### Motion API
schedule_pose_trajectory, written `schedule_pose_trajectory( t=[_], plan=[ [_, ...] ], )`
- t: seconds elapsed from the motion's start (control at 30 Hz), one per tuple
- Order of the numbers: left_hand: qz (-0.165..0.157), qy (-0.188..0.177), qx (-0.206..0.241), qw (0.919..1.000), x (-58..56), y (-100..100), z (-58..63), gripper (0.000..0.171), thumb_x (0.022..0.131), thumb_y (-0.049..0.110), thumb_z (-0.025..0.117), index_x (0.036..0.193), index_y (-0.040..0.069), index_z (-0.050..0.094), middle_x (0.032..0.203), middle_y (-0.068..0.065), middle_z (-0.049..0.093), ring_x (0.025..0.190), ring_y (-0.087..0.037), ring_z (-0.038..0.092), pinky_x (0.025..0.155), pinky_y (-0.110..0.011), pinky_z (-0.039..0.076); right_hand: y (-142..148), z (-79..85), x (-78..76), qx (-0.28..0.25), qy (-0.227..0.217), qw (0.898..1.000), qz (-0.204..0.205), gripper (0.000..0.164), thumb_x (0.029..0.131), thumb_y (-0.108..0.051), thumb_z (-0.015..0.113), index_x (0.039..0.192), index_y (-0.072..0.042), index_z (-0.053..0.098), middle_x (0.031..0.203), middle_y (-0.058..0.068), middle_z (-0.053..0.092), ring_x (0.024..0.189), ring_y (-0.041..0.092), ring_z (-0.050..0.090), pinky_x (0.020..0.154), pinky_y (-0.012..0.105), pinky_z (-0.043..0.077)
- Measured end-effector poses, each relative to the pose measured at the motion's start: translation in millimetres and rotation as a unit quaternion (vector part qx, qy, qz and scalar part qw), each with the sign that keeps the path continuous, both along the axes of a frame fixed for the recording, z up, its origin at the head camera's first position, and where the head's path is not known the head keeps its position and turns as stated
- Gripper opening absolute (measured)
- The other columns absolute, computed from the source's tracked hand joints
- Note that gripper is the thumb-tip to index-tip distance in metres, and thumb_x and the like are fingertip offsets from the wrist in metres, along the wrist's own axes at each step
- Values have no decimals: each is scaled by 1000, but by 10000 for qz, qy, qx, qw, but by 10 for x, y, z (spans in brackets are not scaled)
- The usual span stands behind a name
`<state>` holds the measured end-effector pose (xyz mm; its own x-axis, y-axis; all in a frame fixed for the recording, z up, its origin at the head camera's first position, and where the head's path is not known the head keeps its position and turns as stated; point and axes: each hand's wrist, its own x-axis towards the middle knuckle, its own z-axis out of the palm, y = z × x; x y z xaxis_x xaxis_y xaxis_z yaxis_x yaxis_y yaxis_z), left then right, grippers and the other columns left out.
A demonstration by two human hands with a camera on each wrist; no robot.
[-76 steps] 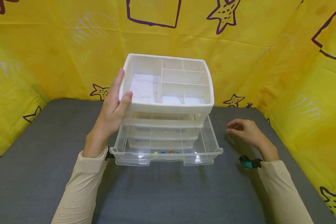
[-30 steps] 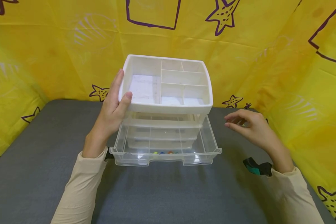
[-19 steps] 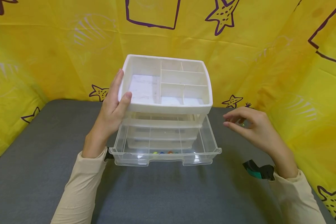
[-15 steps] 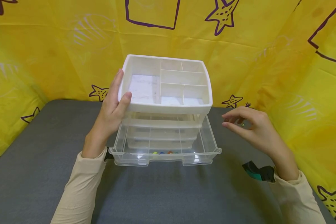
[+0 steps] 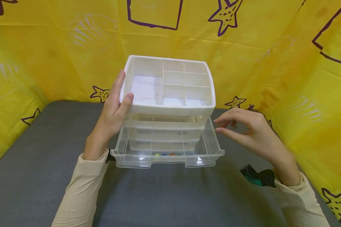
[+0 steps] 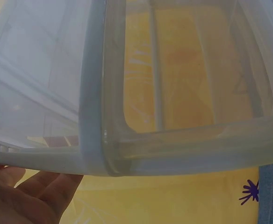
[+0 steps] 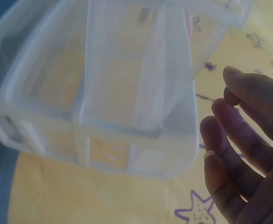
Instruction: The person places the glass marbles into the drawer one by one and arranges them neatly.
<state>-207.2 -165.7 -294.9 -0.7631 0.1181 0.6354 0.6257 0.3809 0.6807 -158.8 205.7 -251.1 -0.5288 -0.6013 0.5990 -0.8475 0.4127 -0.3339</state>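
A white plastic drawer organizer with a compartmented top tray stands mid-table in the head view. Its clear bottom drawer is pulled out. Several small coloured balls, yellow, blue, orange and green, lie behind the drawer's front wall; the orange ball shows best. My left hand grips the top tray's left side, thumb over the front rim. My right hand is raised just right of the drawer. Between its thumb and a finger it pinches a small reddish-brown ball, seen in the right wrist view. Light specks under its fingers are too small to identify.
The grey table extends in front of the organizer and to both sides. Yellow patterned cloth hangs close behind it and at both sides. A dark strap with a green part is on the right wrist.
My right hand has come up from lower at the right, then shifted left towards the drawer's right side. The left hand, organizer and drawer have stayed put.
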Motion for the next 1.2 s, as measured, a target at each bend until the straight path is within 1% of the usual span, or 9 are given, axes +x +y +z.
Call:
schedule_pose_trajectory(
  t=[0.07, 0.17, 0.37, 0.5, 0.6, 0.7, 0.83, 0.97, 1.2],
  plan=[
    [7, 14, -3, 10000, -6, 3, -5, 62, 101, 10, 45, 158, 4, 21, 166, -15, 17, 153, -22, 16, 125, -40, 10, -32, 9, 13, 115, -72, 9999, -80, 36, 70, 7, 83, 100, -11, 74, 92, -4, 73, 82, 0, 60, 74, 12, 48],
    [26, 13, -22, 10000, -8, 2, -10, 63, 101, 11, 45, 158, 5, 20, 166, -13, 17, 153, -22, 16, 125, -40, 10, -79, 18, 21, 210, -147, 9996, -70, 37, 70, 10, 82, 100, -11, 74, 93, -3, 73, 83, 1, 61, 75, 13, 49],
    [96, -84, -72, 9999, 16, -12, -8, 63, 102, 14, 45, 159, 8, 19, 167, -6, 16, 153, -19, 15, 125, -38, 10, -174, 20, 22, 204, -309, 9992, 122, 35, 71, 7, 82, 100, -12, 74, 93, -6, 71, 86, 2, 61, 76, 15, 49],
    [87, -79, -36, 9999, 34, -16, 0, 63, 102, 15, 46, 159, 8, 19, 167, -7, 16, 153, -20, 15, 125, -39, 10, -228, 16, 19, 268, -240, 9991, 209, 36, 72, 4, 83, 101, -14, 74, 93, -9, 71, 86, 2, 61, 76, 15, 49],
    [32, -67, 6, 10000, 25, -7, -1, 63, 102, 16, 46, 159, 8, 20, 166, -7, 16, 153, -20, 16, 125, -40, 11, -254, 18, 28, 325, -313, 9985, 298, 35, 74, 2, 83, 103, -16, 74, 94, -9, 71, 86, 1, 61, 74, 15, 48],
    [22, -41, 2, 10000, 9, 1, -8, 62, 103, 16, 46, 159, 8, 20, 166, -6, 17, 152, -19, 17, 124, -39, 12, -278, 13, 33, 355, -388, 9975, 466, 35, 76, 0, 82, 105, -16, 73, 96, -8, 71, 87, 0, 61, 74, 16, 48],
    [29, -29, -4, 10000, 1, 9, -16, 63, 103, 17, 46, 159, 9, 20, 166, -5, 17, 152, -18, 18, 124, -39, 13, -326, -12, 27, 331, -293, 9964, 722, 33, 77, -1, 81, 106, -15, 73, 97, -7, 71, 86, 2, 61, 72, 17, 48],
    [62, -33, -12, 10000, 11, 8, -14, 63, 103, 18, 46, 159, 10, 20, 166, -5, 18, 151, -19, 19, 124, -40, 13, -380, -34, 13, 349, -285, 9947, 926, 33, 77, 0, 81, 107, -13, 73, 95, -4, 72, 83, 5, 63, 71, 13, 47],
    [22, -38, 29, 10000, 19, 14, -9, 63, 103, 18, 47, 159, 10, 20, 166, -5, 18, 152, -20, 19, 124, -40, 13, -439, -48, 4, 694, -648, 9913, 916, 25, 82, -6, 79, 104, -16, 72, 94, -6, 72, 81, 1, 62, 66, 15, 47]
  ],
)
